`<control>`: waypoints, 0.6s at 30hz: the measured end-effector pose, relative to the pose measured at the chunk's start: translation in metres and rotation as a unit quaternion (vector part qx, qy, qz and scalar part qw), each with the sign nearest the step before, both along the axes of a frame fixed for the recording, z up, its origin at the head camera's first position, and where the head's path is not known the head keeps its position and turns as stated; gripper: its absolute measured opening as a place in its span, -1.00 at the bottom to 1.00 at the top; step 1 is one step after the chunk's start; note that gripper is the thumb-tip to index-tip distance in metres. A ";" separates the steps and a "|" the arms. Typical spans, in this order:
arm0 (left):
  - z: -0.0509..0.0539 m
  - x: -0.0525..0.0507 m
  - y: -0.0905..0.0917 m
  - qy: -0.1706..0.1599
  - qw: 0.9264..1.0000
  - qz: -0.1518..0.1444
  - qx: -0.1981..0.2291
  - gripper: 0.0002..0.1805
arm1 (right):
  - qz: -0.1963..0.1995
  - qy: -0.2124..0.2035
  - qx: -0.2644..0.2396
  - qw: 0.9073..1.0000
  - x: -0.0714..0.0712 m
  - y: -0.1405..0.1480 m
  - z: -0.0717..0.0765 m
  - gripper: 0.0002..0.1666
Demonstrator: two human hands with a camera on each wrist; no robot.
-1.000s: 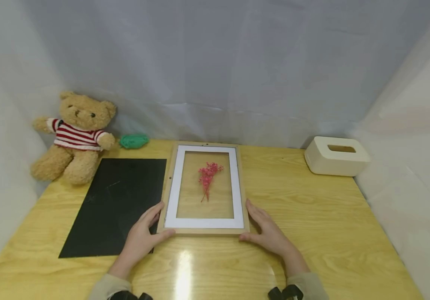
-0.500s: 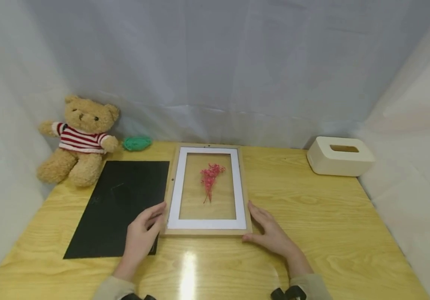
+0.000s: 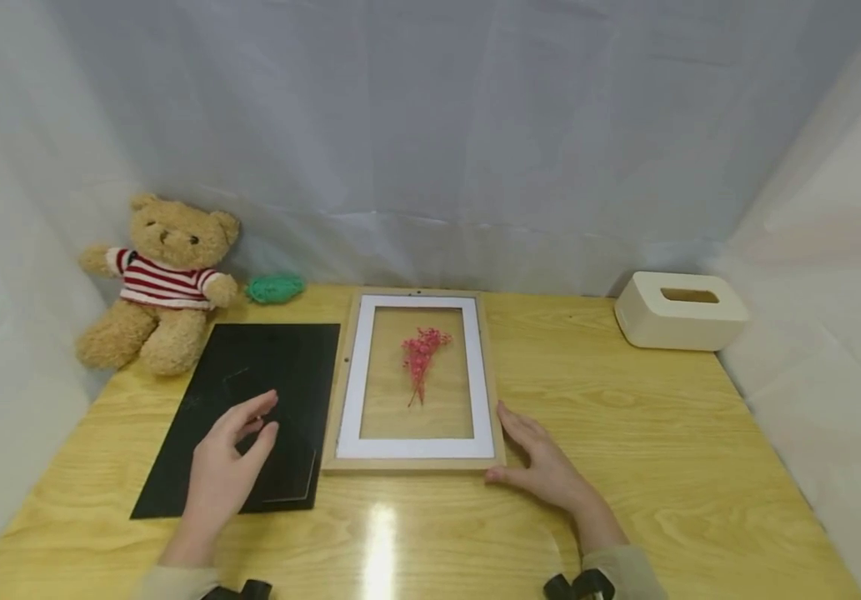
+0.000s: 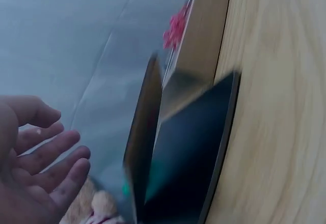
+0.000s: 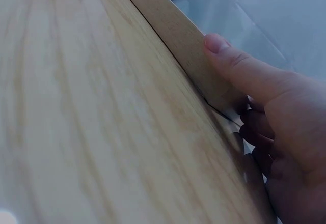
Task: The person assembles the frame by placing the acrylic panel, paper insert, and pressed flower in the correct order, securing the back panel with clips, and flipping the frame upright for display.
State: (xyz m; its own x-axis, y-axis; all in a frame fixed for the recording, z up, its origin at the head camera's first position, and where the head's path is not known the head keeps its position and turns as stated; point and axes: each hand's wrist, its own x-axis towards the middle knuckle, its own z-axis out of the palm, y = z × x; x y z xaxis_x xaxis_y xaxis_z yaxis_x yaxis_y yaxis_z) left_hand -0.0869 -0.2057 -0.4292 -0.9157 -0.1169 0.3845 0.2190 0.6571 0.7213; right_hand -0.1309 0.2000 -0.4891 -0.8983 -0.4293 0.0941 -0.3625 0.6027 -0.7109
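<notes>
A light wooden picture frame (image 3: 415,465) with a white mat (image 3: 475,375) lies flat on the table. Pink dried flowers (image 3: 420,360) show in its clear middle. At the frame's lower right corner, my right hand (image 3: 546,473) grips it, thumb on the front side and fingers round the right side. My left hand (image 3: 223,462) hovers above the black backing board (image 3: 272,354) left of the frame, fingers loosely bent and holding nothing. In the left wrist view a thin flap (image 4: 142,142) stands up from the board (image 4: 196,137), apart from the left hand's fingers (image 4: 61,158).
A teddy bear (image 3: 163,283) in a striped sweater sits at the back left, beside a green bundle (image 3: 274,288). A cream tissue box (image 3: 681,321) stands at the back right. Pale curtains (image 3: 430,142) enclose the wooden table (image 3: 610,400).
My left hand has let go of the frame's left side and moved left over the black board. The right hand stays at the frame's corner. The view has shifted slightly.
</notes>
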 end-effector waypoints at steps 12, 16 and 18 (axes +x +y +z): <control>-0.004 0.014 -0.103 -0.176 0.979 0.103 0.017 -0.38 | -0.005 0.004 0.000 1.000 -0.001 0.000 0.000 0.20; -0.008 0.015 -0.121 -0.253 0.961 0.097 0.054 -0.27 | -0.008 0.009 0.000 1.000 0.000 0.000 0.000 0.20; -0.010 0.016 -0.126 -0.278 0.954 0.086 0.078 -0.21 | -0.007 0.008 0.000 1.000 0.000 -0.001 0.000 0.20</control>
State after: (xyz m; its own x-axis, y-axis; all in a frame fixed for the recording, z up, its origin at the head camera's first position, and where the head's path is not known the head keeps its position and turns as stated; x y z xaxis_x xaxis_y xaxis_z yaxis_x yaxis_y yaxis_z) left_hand -0.0708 -0.3314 -0.4392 -0.9354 -0.2992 -0.1883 -0.3259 0.5239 0.7869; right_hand -0.1312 0.1989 -0.4889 -0.9025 -0.4167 0.1089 -0.3658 0.6082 -0.7045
